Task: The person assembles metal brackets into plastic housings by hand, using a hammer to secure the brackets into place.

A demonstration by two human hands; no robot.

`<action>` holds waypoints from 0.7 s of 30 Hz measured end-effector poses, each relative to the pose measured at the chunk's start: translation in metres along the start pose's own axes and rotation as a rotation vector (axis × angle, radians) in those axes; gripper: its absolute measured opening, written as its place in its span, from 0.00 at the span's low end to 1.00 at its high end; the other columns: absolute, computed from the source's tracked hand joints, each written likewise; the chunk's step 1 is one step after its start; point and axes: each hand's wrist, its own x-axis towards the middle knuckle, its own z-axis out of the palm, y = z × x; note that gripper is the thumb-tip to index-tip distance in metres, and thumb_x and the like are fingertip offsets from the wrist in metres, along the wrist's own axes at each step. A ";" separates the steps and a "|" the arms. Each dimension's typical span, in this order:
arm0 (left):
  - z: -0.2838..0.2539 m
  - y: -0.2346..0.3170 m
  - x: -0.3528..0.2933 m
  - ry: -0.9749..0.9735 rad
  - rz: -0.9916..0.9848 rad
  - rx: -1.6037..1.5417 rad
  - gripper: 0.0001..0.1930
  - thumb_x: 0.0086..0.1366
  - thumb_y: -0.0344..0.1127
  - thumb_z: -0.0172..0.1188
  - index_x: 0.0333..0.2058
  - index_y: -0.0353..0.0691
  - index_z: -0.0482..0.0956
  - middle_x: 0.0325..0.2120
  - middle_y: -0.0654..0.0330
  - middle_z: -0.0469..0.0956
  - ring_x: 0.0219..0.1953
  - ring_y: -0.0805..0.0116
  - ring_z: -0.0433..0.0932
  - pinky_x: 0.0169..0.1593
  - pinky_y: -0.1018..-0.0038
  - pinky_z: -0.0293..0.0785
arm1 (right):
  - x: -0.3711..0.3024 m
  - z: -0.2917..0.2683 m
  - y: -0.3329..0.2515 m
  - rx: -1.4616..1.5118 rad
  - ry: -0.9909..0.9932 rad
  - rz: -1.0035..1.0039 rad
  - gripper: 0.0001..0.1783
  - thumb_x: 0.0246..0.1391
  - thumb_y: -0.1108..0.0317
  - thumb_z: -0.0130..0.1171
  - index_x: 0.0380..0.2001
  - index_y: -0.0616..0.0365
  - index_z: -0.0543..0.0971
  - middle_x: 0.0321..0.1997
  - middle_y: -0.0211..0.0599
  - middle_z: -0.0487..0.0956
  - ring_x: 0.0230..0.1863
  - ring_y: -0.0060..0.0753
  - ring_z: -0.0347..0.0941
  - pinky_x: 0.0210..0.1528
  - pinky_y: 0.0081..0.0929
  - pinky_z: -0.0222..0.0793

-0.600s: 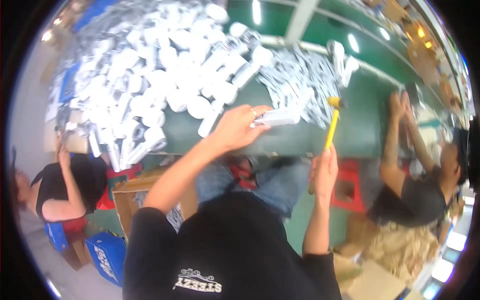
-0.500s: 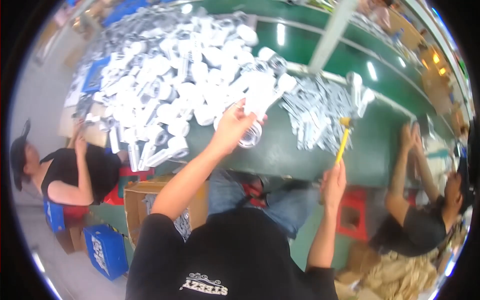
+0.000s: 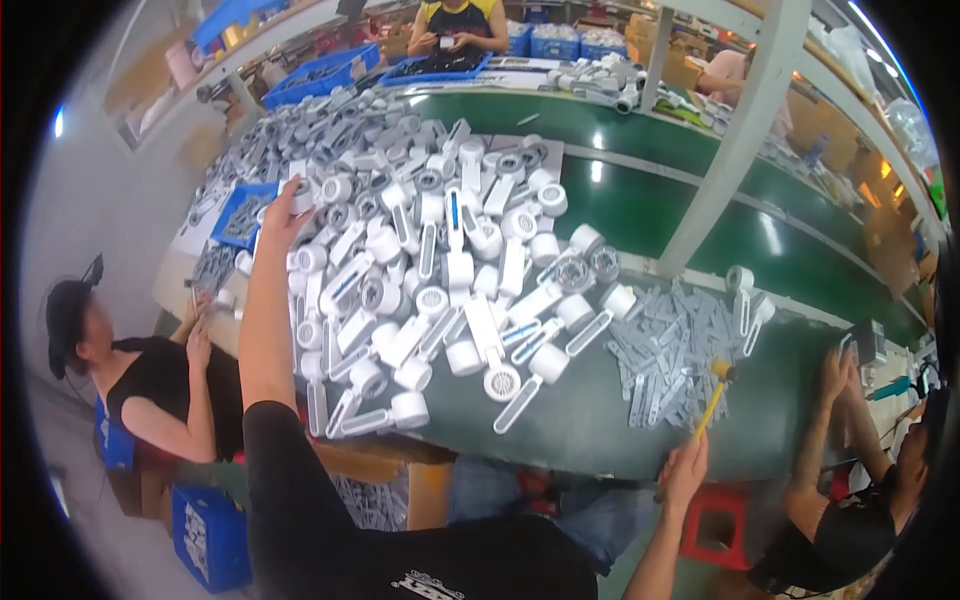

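Note:
A large heap of white and grey plastic housings (image 3: 458, 275), each with a round head and a long handle, covers the left and middle of the green table. My left hand (image 3: 284, 215) reaches over its far left part, fingers closed around a white housing (image 3: 303, 195). In my right hand (image 3: 685, 467), near the table's front edge, is a small hammer (image 3: 712, 405) with a yellow handle, its head up. Just beyond the hammer lies a pile of flat grey plastic strips (image 3: 665, 350). One housing with a round grille (image 3: 502, 382) lies at the heap's near edge.
A blue tray (image 3: 240, 215) of grey parts sits left of my left hand. A white post (image 3: 735, 150) rises beyond the strips. Co-workers sit at left (image 3: 165, 400) and right (image 3: 850, 490); another stands across the table (image 3: 455, 25). An open carton (image 3: 430, 495) is below the front edge.
My left hand has moved from a white piece at the near middle to the heap's far left. My right hand keeps the hammer near the front edge. The view has tilted up.

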 end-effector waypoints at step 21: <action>-0.155 -0.055 0.170 -0.053 0.120 0.039 0.28 0.75 0.37 0.59 0.71 0.38 0.70 0.67 0.58 0.74 0.68 0.66 0.72 0.70 0.66 0.68 | 0.124 -0.028 -0.078 -0.702 0.294 -0.519 0.29 0.59 0.60 0.69 0.60 0.62 0.78 0.44 0.60 0.86 0.47 0.67 0.83 0.47 0.51 0.79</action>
